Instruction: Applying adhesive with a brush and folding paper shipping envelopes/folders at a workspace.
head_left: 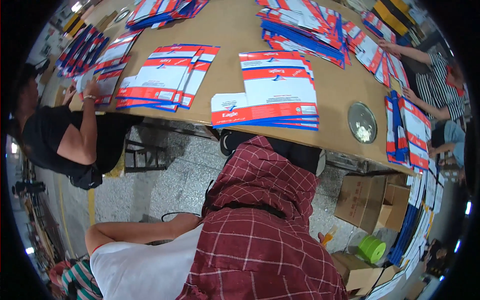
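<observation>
My left hand (pixel 187 223) is at my waist beside the dark red checked apron (pixel 245 250); its fingers are hidden. A thin black cord (pixel 172 215) loops next to it. Low at my right side, my right hand (pixel 321 237) shows only in part past the apron, closed on a flat yellow-orange tool (pixel 329 235) whose kind I cannot make out. In front of me, fanned flat red, white and blue printed cartons (pixel 280 92) lie at the table's near edge, untouched by either hand. To their right sits a round metal dish (pixel 356 120) with whitish lumps.
More flat cartons lie on the brown table (pixel 225 65), left (pixel 165 75) and far right (pixel 305 30). People work at the left (pixel 60 135) and right (pixel 440 80). Cardboard boxes (pixel 360 197) and a green spool (pixel 371 249) stand on the floor; a stool (pixel 145 155) is left.
</observation>
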Demonstrator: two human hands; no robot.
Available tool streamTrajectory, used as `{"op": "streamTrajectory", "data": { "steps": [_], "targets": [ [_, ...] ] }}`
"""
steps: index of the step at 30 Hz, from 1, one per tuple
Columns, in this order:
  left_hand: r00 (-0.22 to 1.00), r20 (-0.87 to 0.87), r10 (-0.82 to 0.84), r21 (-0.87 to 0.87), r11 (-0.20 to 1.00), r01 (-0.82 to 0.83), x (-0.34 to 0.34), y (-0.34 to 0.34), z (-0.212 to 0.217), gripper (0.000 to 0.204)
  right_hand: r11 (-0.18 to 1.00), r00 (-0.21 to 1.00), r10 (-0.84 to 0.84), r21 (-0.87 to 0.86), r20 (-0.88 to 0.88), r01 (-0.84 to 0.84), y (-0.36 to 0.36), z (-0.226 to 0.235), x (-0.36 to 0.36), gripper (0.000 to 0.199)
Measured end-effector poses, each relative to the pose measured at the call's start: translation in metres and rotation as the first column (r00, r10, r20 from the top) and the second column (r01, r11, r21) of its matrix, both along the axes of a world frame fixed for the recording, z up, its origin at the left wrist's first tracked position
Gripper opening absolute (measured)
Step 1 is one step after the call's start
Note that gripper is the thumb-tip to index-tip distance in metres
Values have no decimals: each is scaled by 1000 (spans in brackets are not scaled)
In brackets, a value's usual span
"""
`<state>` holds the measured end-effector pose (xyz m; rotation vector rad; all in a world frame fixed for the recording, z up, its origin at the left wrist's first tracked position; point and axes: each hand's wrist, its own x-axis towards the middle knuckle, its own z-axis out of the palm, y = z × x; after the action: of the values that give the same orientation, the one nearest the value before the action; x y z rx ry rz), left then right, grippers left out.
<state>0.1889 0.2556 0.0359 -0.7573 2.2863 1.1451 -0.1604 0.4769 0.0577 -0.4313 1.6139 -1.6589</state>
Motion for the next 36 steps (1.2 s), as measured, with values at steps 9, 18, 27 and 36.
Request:
{"op": "streamTrajectory", "data": {
  "steps": [9, 18, 27, 36],
  "targets": [
    [994, 90, -58, -42, 997, 62, -1, -5, -24, 25, 993, 992, 49, -103, -118, -61, 12, -24, -15, 20],
    [989, 53, 138, -127, 983, -130, 50, -39, -18, 24, 880, 926, 352, -287, -139, -378, -89, -84, -15, 20],
    [998, -33, -60, -4, 998, 60, 39, -82, -42, 23, 902, 932, 312, -251, -187, -352, -54, -108, -2, 19],
    [857, -267, -440, 130, 865, 485, -87, -131, -95, 23, 986, 935, 82, -108, -344, -126, 34, -89, 3, 19]
  ]
}}
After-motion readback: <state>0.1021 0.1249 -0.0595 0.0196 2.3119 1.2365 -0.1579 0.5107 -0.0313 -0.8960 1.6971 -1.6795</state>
